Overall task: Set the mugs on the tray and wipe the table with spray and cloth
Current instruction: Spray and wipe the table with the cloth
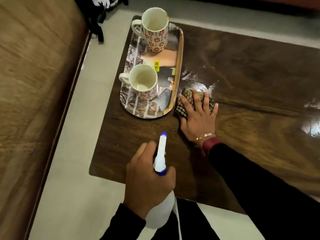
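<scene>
Two white mugs with red flower patterns stand on an oblong printed tray at the table's left end: one mug at the far end, the other mug nearer me. Both look empty. My right hand lies flat on a brown checked cloth, pressing it on the dark wooden table just right of the tray. My left hand grips a white spray bottle with a blue nozzle, held above the table's near left corner, nozzle pointing away from me.
Wet glossy streaks shine on the table beyond the cloth. A large wooden surface runs along the left, with pale floor tiles between it and the table. Dark fabric hangs at the top left.
</scene>
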`<state>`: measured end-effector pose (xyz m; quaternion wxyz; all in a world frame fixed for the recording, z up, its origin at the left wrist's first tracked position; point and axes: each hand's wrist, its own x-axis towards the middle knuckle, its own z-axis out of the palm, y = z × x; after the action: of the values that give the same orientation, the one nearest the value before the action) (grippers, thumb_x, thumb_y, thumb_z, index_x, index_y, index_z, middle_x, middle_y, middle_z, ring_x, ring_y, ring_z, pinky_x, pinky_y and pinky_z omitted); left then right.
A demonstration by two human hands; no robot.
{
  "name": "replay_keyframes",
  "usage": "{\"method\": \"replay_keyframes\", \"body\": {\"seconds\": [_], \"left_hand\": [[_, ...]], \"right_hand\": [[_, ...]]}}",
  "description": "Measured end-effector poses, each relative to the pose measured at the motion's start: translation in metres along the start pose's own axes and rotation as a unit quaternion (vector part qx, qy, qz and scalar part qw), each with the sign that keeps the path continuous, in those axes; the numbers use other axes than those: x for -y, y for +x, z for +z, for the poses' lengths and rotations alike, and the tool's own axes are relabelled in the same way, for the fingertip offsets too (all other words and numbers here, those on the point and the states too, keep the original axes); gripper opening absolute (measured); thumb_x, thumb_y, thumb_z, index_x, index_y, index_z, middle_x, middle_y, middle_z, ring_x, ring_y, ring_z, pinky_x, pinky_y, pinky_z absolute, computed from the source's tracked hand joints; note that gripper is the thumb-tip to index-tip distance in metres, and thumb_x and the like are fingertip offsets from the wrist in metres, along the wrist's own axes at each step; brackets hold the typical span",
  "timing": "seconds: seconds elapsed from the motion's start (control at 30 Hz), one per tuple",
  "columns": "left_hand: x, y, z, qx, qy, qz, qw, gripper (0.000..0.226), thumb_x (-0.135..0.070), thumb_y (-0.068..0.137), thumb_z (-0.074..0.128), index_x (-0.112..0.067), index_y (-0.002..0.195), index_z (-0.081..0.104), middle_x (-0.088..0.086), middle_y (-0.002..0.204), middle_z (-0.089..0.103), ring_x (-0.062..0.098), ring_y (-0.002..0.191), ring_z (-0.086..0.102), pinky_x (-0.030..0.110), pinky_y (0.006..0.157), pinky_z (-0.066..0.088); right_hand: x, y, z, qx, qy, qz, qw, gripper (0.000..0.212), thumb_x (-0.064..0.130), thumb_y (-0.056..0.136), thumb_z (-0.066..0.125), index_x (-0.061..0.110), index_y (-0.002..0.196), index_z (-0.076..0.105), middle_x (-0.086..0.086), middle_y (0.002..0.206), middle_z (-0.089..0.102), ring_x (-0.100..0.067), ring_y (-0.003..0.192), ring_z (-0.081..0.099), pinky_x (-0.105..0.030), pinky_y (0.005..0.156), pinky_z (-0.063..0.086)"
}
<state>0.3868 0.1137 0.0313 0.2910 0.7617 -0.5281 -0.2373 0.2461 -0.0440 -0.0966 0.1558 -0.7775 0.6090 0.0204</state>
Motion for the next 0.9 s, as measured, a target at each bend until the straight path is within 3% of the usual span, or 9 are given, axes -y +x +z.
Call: {"method": "replay_keyframes", "body": {"seconds": [0.23,0.43,0.6,0.73,0.9], "left_hand": [[-0.026,0.034,0.029,0.012,-0.009,-0.018,1.000,0.038,-0.024,0.062,0.075,-0.020,0.087,0.047,0.005,0.071,0.060,0.018,0.058,0.058,0.028,0.053,0.056],[-0.041,0.066,0.051,0.032,-0.008,-0.017,0.999,0.028,-0.028,0.067,0.065,-0.009,0.084,0.056,0.002,0.074,0.057,0.017,0.062,0.057,0.042,0.057,0.055],[-0.056,0.093,0.064,0.062,-0.013,-0.025,0.998,0.025,-0.028,0.066,0.062,-0.013,0.083,0.052,-0.001,0.073,0.051,0.018,0.063,0.054,0.040,0.056,0.051],[-0.063,0.107,0.070,0.043,-0.032,-0.022,0.998,0.028,-0.027,0.066,0.066,-0.011,0.085,0.053,0.000,0.075,0.054,0.020,0.065,0.057,0.042,0.060,0.055],[-0.067,0.117,0.081,0.064,-0.012,-0.032,0.997,0.031,-0.037,0.067,0.065,-0.017,0.087,0.052,-0.002,0.077,0.053,0.016,0.067,0.057,0.038,0.060,0.057]], "right_hand": [[-0.012,0.081,-0.019,-0.013,0.003,-0.001,1.000,0.080,0.050,0.087,0.044,0.048,0.162,0.019,-0.002,0.176,0.006,-0.040,0.161,-0.002,-0.075,0.121,0.003],[-0.025,0.153,-0.035,-0.013,-0.006,-0.013,1.000,0.077,0.048,0.093,0.050,0.047,0.163,0.019,-0.003,0.176,0.006,-0.041,0.161,-0.002,-0.075,0.121,0.004],[-0.038,0.213,-0.051,-0.008,-0.026,-0.020,0.999,0.075,0.047,0.095,0.049,0.047,0.163,0.016,-0.003,0.176,0.004,-0.042,0.161,-0.002,-0.076,0.121,0.004],[-0.038,0.256,-0.064,0.003,-0.022,-0.026,0.999,0.074,0.049,0.096,0.046,0.046,0.163,0.016,-0.003,0.176,0.004,-0.041,0.161,-0.002,-0.075,0.122,0.003],[-0.034,0.275,-0.064,0.012,-0.016,-0.024,1.000,0.072,0.051,0.097,0.044,0.045,0.164,0.016,-0.002,0.177,0.003,-0.040,0.161,-0.002,-0.075,0.122,0.003]]}}
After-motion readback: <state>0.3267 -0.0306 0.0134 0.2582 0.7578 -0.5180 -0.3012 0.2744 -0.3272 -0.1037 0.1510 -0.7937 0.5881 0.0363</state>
